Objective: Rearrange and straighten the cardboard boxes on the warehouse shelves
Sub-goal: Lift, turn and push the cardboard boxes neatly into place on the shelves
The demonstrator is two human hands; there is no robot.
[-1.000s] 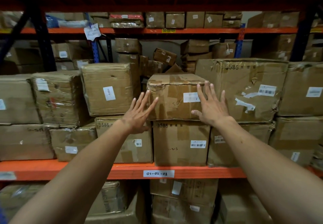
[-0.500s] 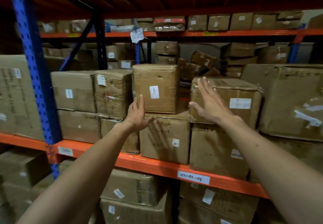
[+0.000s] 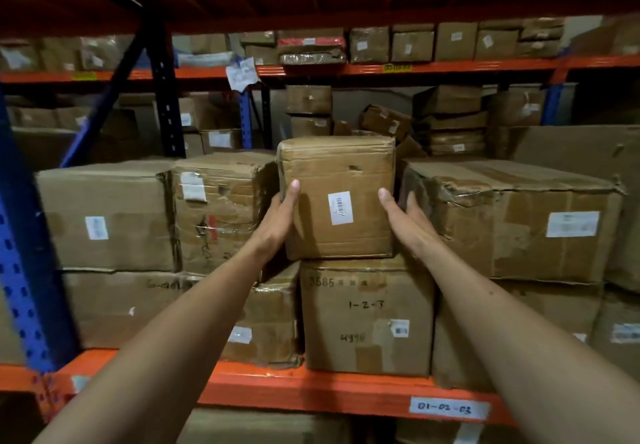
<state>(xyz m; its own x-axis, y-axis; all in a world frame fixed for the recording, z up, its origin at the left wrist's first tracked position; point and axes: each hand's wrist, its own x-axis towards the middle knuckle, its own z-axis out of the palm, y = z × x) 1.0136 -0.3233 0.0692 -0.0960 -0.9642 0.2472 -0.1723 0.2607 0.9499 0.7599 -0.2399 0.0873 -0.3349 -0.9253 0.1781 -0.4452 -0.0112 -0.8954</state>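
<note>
A tall brown cardboard box (image 3: pixel 337 173) with a small white barcode label sits on top of a lower box (image 3: pixel 363 315) marked "3585" and "1-2-3". My left hand (image 3: pixel 278 222) presses its left side with the thumb on the front face. My right hand (image 3: pixel 403 220) grips its right side the same way, fingers tucked into the gap beside a wide torn box (image 3: pixel 512 218). A crumpled taped box (image 3: pixel 221 208) stands just left of the held box, and a plain box (image 3: pixel 104 215) lies further left.
The orange shelf beam (image 3: pixel 311 391) carries a label reading "01-02-03". A blue upright post (image 3: pixel 24 253) stands at the left. Behind, a second rack (image 3: pixel 450 68) holds several smaller boxes, some tilted. More boxes fill the level below.
My view and both hands have shifted left from the wide torn box to the tall labelled box. The hands were flat and apart; now they clasp its two sides.
</note>
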